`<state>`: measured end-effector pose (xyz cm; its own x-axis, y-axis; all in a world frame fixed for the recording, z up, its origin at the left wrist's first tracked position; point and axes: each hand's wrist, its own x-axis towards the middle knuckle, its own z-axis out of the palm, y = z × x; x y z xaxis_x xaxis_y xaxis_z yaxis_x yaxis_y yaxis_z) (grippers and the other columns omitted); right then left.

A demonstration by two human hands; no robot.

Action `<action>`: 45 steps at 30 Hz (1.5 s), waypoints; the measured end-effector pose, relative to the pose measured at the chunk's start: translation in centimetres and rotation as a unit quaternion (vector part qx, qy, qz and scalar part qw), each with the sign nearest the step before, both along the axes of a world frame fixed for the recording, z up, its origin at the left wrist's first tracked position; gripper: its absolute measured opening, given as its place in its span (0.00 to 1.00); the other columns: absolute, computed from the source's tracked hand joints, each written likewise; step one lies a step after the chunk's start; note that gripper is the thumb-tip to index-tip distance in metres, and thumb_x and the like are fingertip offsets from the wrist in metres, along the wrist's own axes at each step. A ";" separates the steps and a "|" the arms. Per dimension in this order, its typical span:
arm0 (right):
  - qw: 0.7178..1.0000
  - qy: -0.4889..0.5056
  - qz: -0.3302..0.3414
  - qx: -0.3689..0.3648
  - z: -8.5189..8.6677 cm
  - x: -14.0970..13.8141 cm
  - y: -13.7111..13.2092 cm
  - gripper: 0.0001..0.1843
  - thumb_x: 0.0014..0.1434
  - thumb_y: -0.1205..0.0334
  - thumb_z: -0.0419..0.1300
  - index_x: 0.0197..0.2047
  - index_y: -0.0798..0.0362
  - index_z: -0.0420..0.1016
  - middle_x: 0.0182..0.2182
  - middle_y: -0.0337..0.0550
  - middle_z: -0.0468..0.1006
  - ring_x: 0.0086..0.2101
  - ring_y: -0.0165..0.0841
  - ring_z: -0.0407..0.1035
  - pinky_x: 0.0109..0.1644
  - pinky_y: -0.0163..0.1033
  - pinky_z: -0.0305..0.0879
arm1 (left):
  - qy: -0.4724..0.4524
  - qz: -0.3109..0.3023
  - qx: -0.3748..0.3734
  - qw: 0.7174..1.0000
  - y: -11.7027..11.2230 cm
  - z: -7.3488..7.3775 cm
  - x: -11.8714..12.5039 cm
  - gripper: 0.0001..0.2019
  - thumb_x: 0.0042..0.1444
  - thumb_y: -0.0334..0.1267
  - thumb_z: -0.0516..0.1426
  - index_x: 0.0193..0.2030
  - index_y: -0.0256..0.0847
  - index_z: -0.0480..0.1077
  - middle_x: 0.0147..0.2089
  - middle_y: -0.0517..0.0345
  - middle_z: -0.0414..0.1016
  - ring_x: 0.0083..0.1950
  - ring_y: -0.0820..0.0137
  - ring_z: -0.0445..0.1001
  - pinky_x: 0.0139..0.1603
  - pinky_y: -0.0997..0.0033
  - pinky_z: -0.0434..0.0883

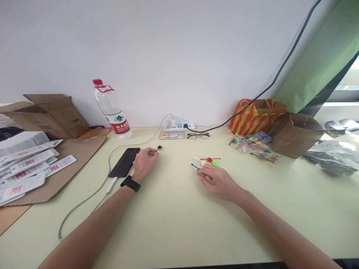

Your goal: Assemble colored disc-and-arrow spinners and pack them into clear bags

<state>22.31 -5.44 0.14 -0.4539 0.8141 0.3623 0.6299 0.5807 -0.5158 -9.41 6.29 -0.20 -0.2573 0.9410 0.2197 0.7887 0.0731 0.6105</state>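
Observation:
My left hand [145,161], with a dark watch on its wrist, reaches past the black phone [125,163]. Its fingertips pinch the near end of a small black arrow spinner [159,147], which has a round middle. To the right, the fingers of my right hand [217,181] are closed at a blue plastic arrow spinner [194,166]; its point sticks out to the left and the rest is hidden by the fingers. Just beyond that hand lies a little group of arrow spinners, with a red one [209,159], a green one [215,163], and white and yellow parts among them.
A power strip [179,126], a clear case [171,135] and glasses [198,136] lie by the wall. Left are a water bottle [113,112], a cardboard box [53,116] and white packs [25,164]. Right are bagged spinners [262,151], a striped bag [244,121] and a brown box [297,134].

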 end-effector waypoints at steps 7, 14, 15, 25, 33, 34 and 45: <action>1.000 -0.004 -0.007 -0.009 0.1 0.0 -0.1 0.09 0.68 0.66 0.54 0.44 0.49 0.75 0.37 0.43 0.79 0.35 0.35 0.73 0.41 0.41 0.66 | 0.004 0.000 -0.003 1.000 -0.1 0.1 0.1 0.09 0.55 0.43 0.61 0.40 0.48 0.82 0.40 0.55 0.85 0.44 0.57 0.80 0.42 0.61 0.69; 0.997 -0.023 -0.067 -0.019 -0.4 0.0 0.1 0.09 0.66 0.64 0.57 0.47 0.48 0.76 0.38 0.42 0.83 0.31 0.34 0.73 0.39 0.41 0.67 | 0.022 -0.014 -0.005 1.000 -0.6 0.6 0.6 0.08 0.56 0.41 0.58 0.35 0.48 0.80 0.36 0.58 0.83 0.39 0.61 0.79 0.37 0.66 0.65; 0.996 -0.025 -0.082 -0.025 -0.5 0.0 0.1 0.09 0.65 0.63 0.57 0.47 0.48 0.76 0.37 0.41 0.83 0.30 0.34 0.73 0.38 0.41 0.66 | 0.026 -0.017 -0.003 1.000 -0.7 0.6 0.8 0.08 0.56 0.41 0.58 0.34 0.47 0.79 0.36 0.59 0.83 0.38 0.62 0.78 0.36 0.66 0.64; 0.997 -0.015 -0.053 -0.048 -0.4 -0.1 0.1 0.10 0.66 0.63 0.58 0.49 0.49 0.77 0.39 0.42 0.83 0.33 0.35 0.74 0.39 0.43 0.70 | -0.023 -0.159 -0.003 0.987 -1.4 -0.2 1.7 0.09 0.56 0.39 0.52 0.27 0.43 0.67 0.25 0.63 0.70 0.28 0.70 0.67 0.29 0.70 0.57; 0.999 -0.023 -0.019 -0.015 -1.4 -0.2 0.0 0.22 0.65 0.63 0.61 0.62 0.51 0.75 0.63 0.53 0.75 0.64 0.48 0.67 0.68 0.58 0.64 | -0.065 -0.333 -0.029 0.940 -3.2 0.6 2.9 0.07 0.55 0.34 0.50 0.26 0.41 0.61 0.25 0.65 0.58 0.28 0.72 0.57 0.29 0.70 0.53; 0.999 -0.025 -0.022 -0.015 -1.4 -0.2 0.0 0.23 0.65 0.62 0.61 0.63 0.51 0.74 0.64 0.53 0.74 0.65 0.48 0.65 0.69 0.58 0.62 | -0.065 -0.357 -0.035 0.931 -3.5 0.7 3.1 0.06 0.55 0.34 0.51 0.27 0.41 0.62 0.25 0.65 0.58 0.28 0.72 0.57 0.29 0.70 0.53; 0.993 0.054 0.011 -0.105 -1.2 -0.9 -0.2 0.22 0.63 0.61 0.64 0.60 0.48 0.75 0.51 0.47 0.81 0.48 0.41 0.75 0.53 0.47 0.73 | -0.116 -0.508 -0.133 0.843 -6.0 1.1 4.8 0.07 0.55 0.29 0.55 0.36 0.39 0.75 0.29 0.62 0.71 0.30 0.74 0.65 0.32 0.74 0.61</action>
